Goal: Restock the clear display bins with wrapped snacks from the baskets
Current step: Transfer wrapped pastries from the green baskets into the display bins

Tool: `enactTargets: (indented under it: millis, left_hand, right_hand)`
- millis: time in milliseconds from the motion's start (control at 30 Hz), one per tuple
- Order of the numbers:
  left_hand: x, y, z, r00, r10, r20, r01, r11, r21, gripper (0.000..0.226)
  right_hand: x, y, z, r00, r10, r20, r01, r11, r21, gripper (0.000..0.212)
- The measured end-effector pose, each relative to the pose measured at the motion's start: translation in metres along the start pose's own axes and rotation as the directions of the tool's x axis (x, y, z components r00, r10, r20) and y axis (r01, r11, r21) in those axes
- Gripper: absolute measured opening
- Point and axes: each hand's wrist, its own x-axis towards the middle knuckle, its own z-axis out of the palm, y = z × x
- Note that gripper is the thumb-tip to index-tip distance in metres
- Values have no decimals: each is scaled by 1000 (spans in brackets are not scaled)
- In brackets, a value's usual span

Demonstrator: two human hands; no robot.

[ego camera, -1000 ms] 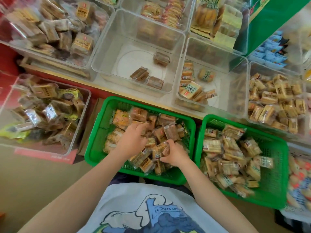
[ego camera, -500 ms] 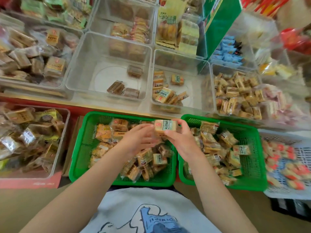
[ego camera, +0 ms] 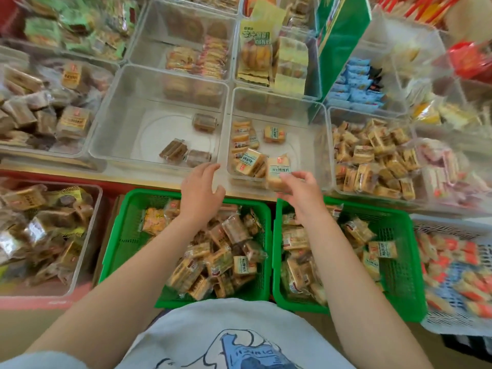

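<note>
Our right hand (ego camera: pixel 298 187) has lifted a wrapped snack (ego camera: pixel 278 171) out of the green basket (ego camera: pixel 186 194) to the near wall of the half-stocked clear bin (ego camera: pixel 306 123), fingers pinching it, while our left hand (ego camera: pixel 202 186) now hovers open, so the drop comes next

The display bins (ego camera: pixel 159 83) were clear glossy plastic, the baskets (ego camera: pixel 125 235) green latticed plastic, the snack wrappers (ego camera: pixel 277 169) shiny film.

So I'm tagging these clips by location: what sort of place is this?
Most likely a shop's loose-snack display. Clear display bins hold sorted wrapped snacks, green baskets of stock sit below them, and the right hand holds a wrapped snack at a bin's edge.
</note>
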Motion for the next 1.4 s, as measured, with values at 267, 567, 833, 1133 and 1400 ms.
enactTargets:
  millis: [267, 567, 833, 1133, 1400]
  left_hand:
    - [-11, -53, 5, 973, 45, 224, -145, 880, 452, 83]
    - [-12, -53, 2, 975, 81, 206, -140, 946, 293, 81]
    - [-59, -87, -10, 920, -180, 349, 170, 984, 59, 50]
    - [-109, -123, -28, 855, -317, 412, 334, 942, 32, 34]
    - [-95, -103, -39, 912, -188, 363, 241, 965, -107, 35]
  right_hand:
    - [97, -20, 24, 991, -40, -124, 20, 987, -160, 23]
    - [35, 28, 33, 947, -292, -131, 223, 896, -384, 17]
    - [30, 149, 68, 992, -4, 128, 108, 564, -819, 42]
    - [48, 194, 85, 996, 18, 83, 69, 404, -912, 65]
    - [3, 127, 78, 986, 120, 117, -40, 846, -531, 45]
